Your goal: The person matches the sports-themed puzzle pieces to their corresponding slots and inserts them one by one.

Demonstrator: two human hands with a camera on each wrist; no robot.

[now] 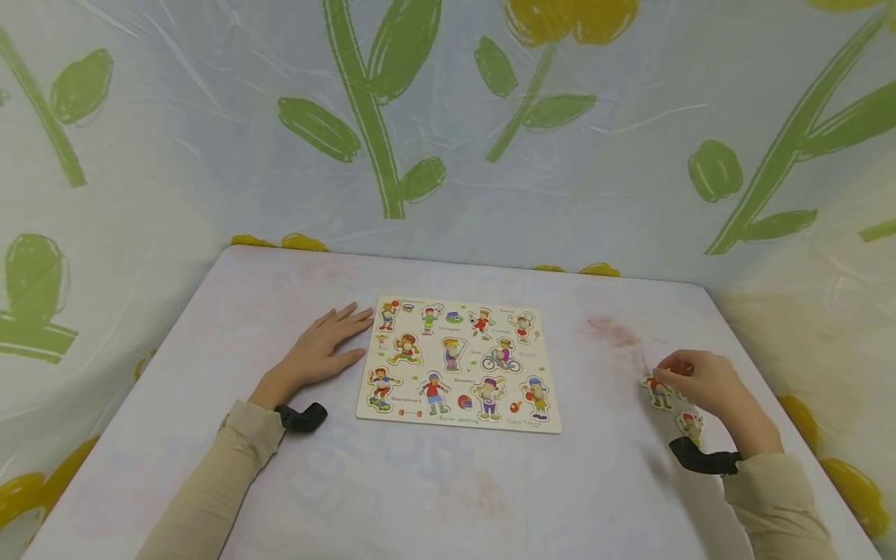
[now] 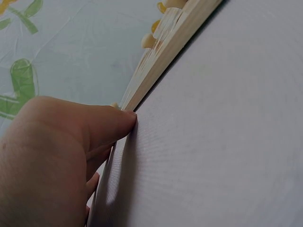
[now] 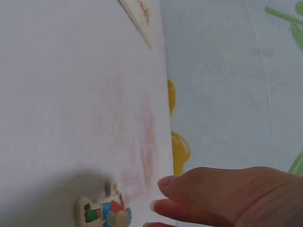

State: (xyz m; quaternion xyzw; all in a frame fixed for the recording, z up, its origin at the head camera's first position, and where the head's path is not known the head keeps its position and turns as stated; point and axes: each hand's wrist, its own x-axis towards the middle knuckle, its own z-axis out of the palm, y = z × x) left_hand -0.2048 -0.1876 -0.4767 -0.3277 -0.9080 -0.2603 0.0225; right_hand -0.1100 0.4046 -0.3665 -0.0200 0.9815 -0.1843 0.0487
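Note:
A wooden knob puzzle board (image 1: 458, 379) with printed sports figures lies mid-table. My left hand (image 1: 320, 350) rests on the table at its left side, fingers spread. In the left wrist view the thumb (image 2: 111, 124) meets the board's wooden edge (image 2: 161, 59). At the right, my right hand (image 1: 707, 381) hovers low with bent fingers over a loose figure piece in a red top (image 1: 656, 393). In the right wrist view a knobbed piece (image 3: 106, 211) lies on the table beside the fingertips, with a gap between them. A second loose piece (image 1: 689, 425) lies below the hand.
The white-covered table (image 1: 448, 482) carries faint pinkish stains (image 1: 616, 330). Behind it and at both sides hangs a sheet (image 1: 245, 155) printed with green stems and yellow flowers. Black wrist cameras (image 1: 302, 418) sit on both wrists.

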